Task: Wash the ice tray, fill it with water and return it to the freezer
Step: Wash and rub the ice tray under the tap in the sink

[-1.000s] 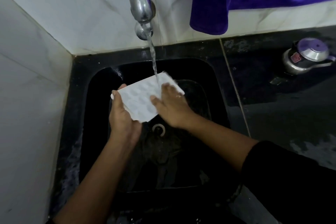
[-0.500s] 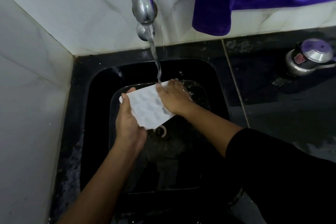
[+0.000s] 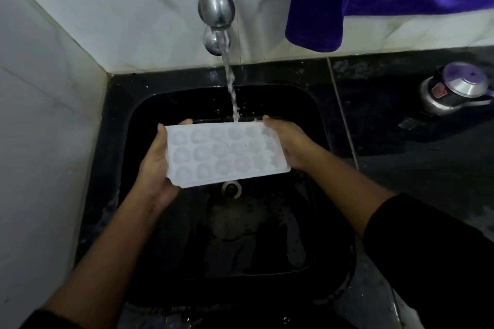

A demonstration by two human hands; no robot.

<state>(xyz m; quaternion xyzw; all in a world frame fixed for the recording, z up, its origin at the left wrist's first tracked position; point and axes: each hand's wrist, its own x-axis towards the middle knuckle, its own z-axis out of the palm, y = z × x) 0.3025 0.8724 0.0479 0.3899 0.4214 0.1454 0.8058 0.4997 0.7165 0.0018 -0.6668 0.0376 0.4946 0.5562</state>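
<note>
A white ice tray (image 3: 224,153) with several round cups faces up, held level over the black sink (image 3: 331,120). My left hand (image 3: 156,168) grips its left end, fingers curled behind the far edge. My right hand (image 3: 292,141) grips its right end. A steel tap (image 3: 215,5) on the back wall runs, and the stream of water (image 3: 231,88) lands at the tray's far edge, right of its middle.
The sink drain (image 3: 231,189) lies just below the tray. White tiled walls close in at the left and behind. A purple cloth (image 3: 374,0) hangs at the upper right. A steel pressure cooker (image 3: 454,91) stands on the dark counter at the right.
The tray was tilted with my right hand rubbing across its face. Now it is turned level, cups up, and my right hand has shifted to its right end.
</note>
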